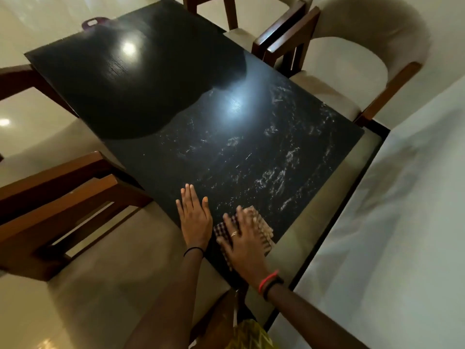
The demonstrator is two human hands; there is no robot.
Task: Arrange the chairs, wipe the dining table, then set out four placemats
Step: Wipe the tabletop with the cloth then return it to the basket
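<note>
A black dining table (161,96) fills the middle of the view, its near right half streaked with pale wet smears. My right hand (245,239) presses flat on a checked cloth (261,222) at the table's near corner; the cloth looks blurred. My left hand (195,215) lies flat, fingers straight, on the tabletop just left of the cloth. A wooden chair with a pale cushion (339,71) stands at the right side. Another wooden chair (63,197) stands at the near left. No placemats are in view.
A further chair (241,23) sits at the far right of the table. A wooden chair arm (15,79) shows at the far left. A dark red stool or tub (94,22) peeks beyond the far edge. A white wall (402,222) runs close along the right.
</note>
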